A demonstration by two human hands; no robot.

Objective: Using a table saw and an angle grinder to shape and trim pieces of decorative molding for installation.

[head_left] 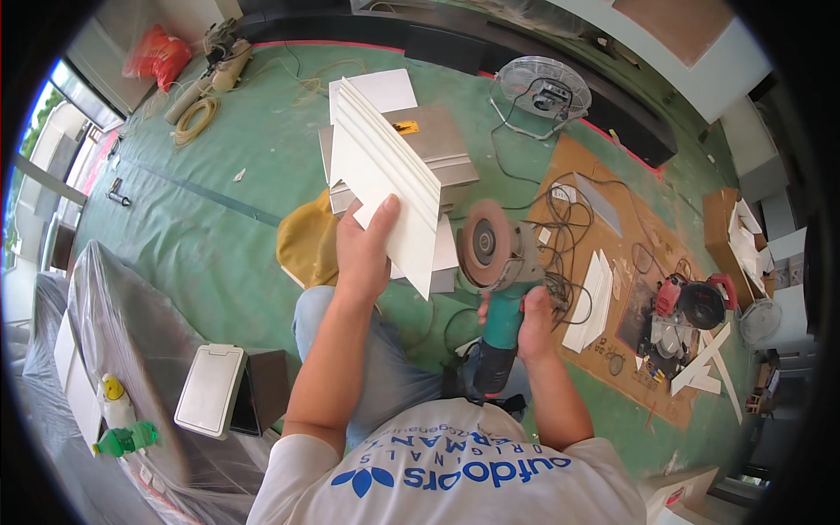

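Observation:
My left hand (367, 249) grips a white moulding piece (385, 175) with ridged grooves and slanted, pointed ends. Its thumb lies on the face, and the fingers go behind. In my right hand (535, 325) is a teal angle grinder (503, 319), held by its body with the disc end up. The brown round disc (484, 245) faces the moulding, with a gap between them. Behind the moulding stands a stack of grey-brown boxes or boards (451, 149), and a white sheet (389, 90) lies beyond it. A mustard-yellow cloth or bag (308, 238) sits beside my left wrist.
A floor fan (542, 92) stands ahead. To the right, a brown board (604, 324) bears tangled cords (569, 214), white moulding pieces (591, 297) and a red circular saw (682, 306). A lidded bin (210, 389) and plastic-draped items (131, 306) stand left. A coiled hose (194, 122) lies far left.

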